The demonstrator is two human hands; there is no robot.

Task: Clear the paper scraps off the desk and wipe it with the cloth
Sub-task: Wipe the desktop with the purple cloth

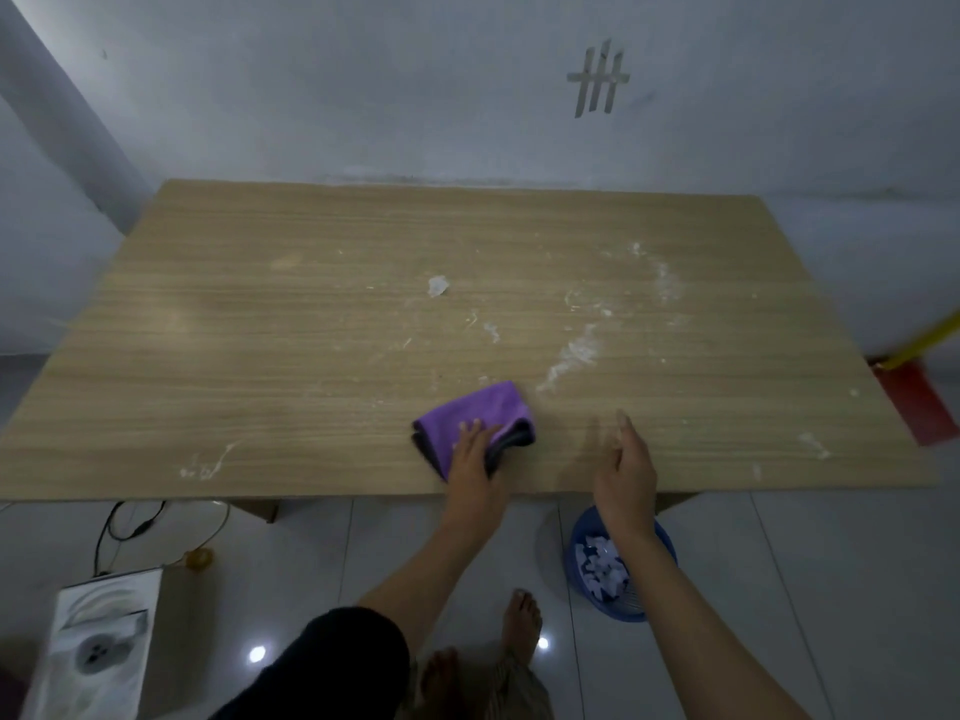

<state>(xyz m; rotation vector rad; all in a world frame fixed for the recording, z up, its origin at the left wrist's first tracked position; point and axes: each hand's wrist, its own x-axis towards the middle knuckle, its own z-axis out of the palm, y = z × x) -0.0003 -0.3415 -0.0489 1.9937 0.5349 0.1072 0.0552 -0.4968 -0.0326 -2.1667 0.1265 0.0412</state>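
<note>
At the front edge of the desk point(260, 304), seen from my head camera, I am pressing my left hand point(470, 454) down on the purple cloth point(483, 407); my fingers are lying straight and flat across its top, not curled round it; the cloth is sitting folded, with a dark grey layer showing along its near side, close to the middle of the front edge; my right hand point(626, 459) is hanging just to the right of the cloth, apart from it, turned edge-on with the fingers straight and held together, holding nothing; whether it is touching the wood I cannot tell; one small white paper scrap point(438, 285) is lying further back, near the middle of the desk, well apart from both hands; white dusty smears point(571, 356) are streaking the right half of the wood, and a fainter patch is showing near the front left; down on the tiled floor a blue basket point(613, 605) is standing under my right forearm, with cut paper pieces point(602, 569) lying inside it; my bare foot point(522, 621) is standing just left of the basket; a white box point(98, 646) is sitting at the lower left, with a black cable point(124, 527) looping behind it.
</note>
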